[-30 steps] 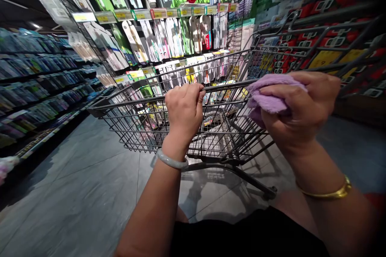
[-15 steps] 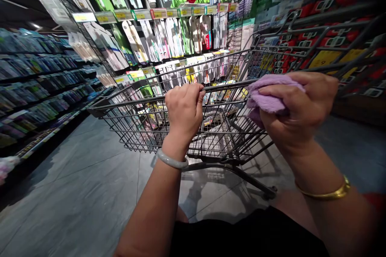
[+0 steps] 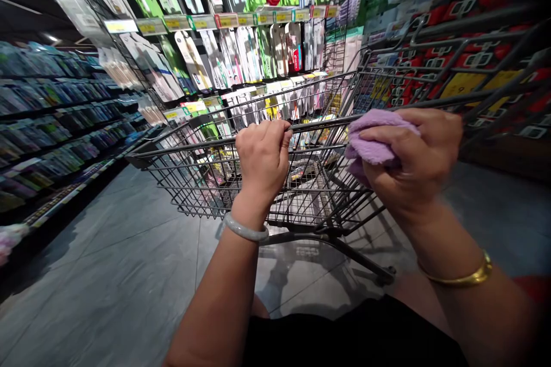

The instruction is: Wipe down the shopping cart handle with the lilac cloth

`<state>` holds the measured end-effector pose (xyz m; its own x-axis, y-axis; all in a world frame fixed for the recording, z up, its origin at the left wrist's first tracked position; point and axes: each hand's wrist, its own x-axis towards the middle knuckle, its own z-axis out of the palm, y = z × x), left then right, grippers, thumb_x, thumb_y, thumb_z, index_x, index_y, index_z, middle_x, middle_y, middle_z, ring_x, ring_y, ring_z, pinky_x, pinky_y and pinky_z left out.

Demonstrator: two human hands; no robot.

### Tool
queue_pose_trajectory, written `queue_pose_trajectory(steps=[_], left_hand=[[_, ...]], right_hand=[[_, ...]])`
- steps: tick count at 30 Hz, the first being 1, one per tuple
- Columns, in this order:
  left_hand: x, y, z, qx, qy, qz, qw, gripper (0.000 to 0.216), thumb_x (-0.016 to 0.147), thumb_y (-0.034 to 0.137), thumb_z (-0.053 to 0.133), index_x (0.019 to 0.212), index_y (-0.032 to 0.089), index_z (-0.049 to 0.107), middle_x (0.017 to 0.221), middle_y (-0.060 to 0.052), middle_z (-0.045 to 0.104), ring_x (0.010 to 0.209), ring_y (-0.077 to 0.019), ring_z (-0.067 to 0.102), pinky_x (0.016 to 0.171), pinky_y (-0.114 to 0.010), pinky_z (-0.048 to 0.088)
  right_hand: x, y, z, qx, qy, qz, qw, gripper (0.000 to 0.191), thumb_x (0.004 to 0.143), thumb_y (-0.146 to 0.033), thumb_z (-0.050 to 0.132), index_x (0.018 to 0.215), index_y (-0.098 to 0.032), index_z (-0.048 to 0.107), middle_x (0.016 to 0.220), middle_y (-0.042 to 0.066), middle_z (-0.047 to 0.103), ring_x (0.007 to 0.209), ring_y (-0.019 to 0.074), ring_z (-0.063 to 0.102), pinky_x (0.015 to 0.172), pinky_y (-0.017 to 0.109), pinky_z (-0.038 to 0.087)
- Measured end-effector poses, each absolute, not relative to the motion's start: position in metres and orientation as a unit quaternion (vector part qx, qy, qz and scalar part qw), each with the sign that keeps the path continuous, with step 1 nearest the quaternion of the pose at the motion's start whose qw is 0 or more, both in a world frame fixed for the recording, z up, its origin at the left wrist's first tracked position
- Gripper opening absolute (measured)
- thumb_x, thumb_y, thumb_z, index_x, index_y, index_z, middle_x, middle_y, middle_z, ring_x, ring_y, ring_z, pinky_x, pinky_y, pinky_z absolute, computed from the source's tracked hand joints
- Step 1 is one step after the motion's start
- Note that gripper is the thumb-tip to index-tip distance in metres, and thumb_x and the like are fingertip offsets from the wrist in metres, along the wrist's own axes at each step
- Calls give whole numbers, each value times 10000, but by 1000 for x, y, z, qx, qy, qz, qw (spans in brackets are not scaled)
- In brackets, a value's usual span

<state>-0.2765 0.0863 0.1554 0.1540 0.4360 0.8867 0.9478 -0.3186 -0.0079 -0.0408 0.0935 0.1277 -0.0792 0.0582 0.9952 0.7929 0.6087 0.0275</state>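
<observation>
A dark metal shopping cart stands side-on in front of me. My left hand, with a grey bangle at its wrist, is wrapped round the cart's top rim near the middle. In my right hand a bunched purple cloth is gripped and lies against the same rim further right. The cloth and fingers cover that stretch of the bar, so the contact beneath is hidden. A gold bangle circles my right wrist.
A rack of packaged toothbrushes rises just behind the cart. Shelves of hanging packets line the left aisle. Red packaged goods are stacked at the right. Grey floor tiles extend around the cart.
My right hand has slid a little to the left along the rim with the purple cloth. My left hand and the cart have stayed where they were.
</observation>
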Motion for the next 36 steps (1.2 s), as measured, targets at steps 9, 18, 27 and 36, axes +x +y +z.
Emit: queue_pose_trajectory(steps=[9, 18, 27, 36], left_hand=[[-277, 86, 156, -696, -499, -421, 300, 253, 1013, 385, 402, 984, 257, 618, 900, -49, 664, 831, -223, 498, 791, -397, 286], [-277, 87, 156, -694, -500, -419, 305, 254, 1013, 383, 403, 982, 254, 621, 896, -47, 663, 836, -225, 502, 793, -396, 286], [-276, 86, 156, -694, -500, -415, 311, 245, 1014, 371, 415, 992, 246, 624, 900, -43, 665, 837, -221, 503, 795, -389, 288], [-279, 86, 157, -695, -494, -408, 326, 279, 1020, 382, 412, 997, 226, 642, 884, -33, 657, 816, -209, 499, 779, -375, 299]], right_hand=[[-36, 96, 130, -294, -665, -346, 593, 287, 744, -363, 730, 1026, -324, 694, 1079, 34, 662, 1048, 275, 612, 928, 490, 449], [-47, 95, 124, -303, -692, -325, 570, 278, 747, -343, 730, 1022, -321, 690, 1100, 38, 665, 1034, 264, 609, 910, 480, 444], [-36, 93, 132, -302, -631, -290, 653, 318, 718, -398, 757, 1013, -285, 717, 1131, 52, 663, 1109, 277, 597, 964, 480, 453], [-49, 93, 126, -290, -689, -339, 571, 319, 710, -290, 785, 1011, -339, 691, 1186, -47, 706, 1041, 237, 622, 952, 445, 432]])
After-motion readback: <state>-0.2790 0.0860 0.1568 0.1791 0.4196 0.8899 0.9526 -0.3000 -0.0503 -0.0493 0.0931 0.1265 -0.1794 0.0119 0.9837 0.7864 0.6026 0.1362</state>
